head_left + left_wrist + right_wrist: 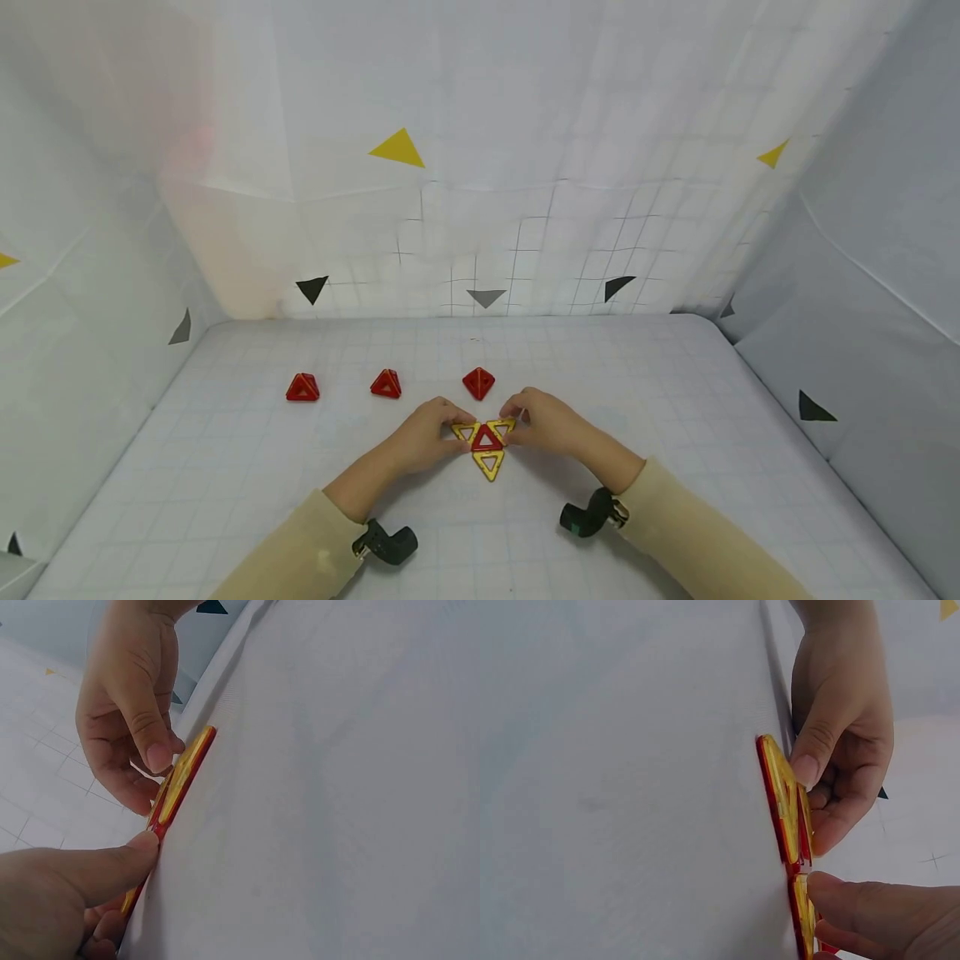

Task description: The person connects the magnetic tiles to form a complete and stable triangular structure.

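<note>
Flat on the table lies a group of triangular magnetic tiles: a red triangle tile in the middle with yellow triangle tiles at its left, right and near side. My left hand pinches the left yellow tile between thumb and fingers. On the opposite side, my right hand pinches the right yellow tile. In the left wrist view, the left thumb presses near a tile joint. Red edging shows beneath the yellow tiles in the right wrist view.
Behind the hands stand three red pyramids in a row: left, middle and right. The white gridded table meets a pale back wall and side walls of sheeting. Black wrist devices sit at both sleeves.
</note>
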The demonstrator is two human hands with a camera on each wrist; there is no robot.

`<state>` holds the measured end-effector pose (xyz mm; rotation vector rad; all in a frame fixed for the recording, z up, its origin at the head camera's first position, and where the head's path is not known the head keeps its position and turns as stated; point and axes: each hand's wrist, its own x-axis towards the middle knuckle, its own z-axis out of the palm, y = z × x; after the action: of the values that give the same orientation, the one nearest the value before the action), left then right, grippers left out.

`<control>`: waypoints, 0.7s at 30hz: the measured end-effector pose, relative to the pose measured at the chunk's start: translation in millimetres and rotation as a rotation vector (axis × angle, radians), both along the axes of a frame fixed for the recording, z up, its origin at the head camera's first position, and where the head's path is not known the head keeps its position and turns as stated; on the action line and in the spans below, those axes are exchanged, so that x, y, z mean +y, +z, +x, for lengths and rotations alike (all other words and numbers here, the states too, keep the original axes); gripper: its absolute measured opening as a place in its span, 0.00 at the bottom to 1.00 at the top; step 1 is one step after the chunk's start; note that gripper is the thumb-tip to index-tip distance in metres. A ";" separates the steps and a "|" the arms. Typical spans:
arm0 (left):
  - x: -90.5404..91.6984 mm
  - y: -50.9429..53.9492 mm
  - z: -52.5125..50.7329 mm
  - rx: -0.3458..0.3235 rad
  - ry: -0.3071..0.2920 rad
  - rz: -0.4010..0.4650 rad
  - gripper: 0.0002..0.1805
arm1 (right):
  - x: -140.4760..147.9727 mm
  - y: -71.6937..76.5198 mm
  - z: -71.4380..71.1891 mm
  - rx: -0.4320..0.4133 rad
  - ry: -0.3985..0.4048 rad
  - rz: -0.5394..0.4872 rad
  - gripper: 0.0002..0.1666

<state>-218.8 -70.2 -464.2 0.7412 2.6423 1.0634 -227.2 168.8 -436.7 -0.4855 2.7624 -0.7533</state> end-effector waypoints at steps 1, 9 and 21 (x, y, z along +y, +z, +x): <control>0.1 0.0 0.1 0.000 0.001 0.001 0.19 | 0.1 -0.6 -0.6 -0.001 0.002 -0.001 0.17; 1.0 0.4 0.6 -0.005 0.008 0.013 0.19 | -1.3 -1.9 -2.6 -0.037 -0.017 -0.019 0.16; 0.3 -2.0 -2.4 -0.002 0.052 -0.033 0.19 | -0.8 -6.3 -5.6 -0.056 -0.011 -0.048 0.15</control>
<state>-221.2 -69.9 -466.2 0.6679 2.6847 1.0303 -232.9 168.1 -443.0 -0.4517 2.7034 -0.8245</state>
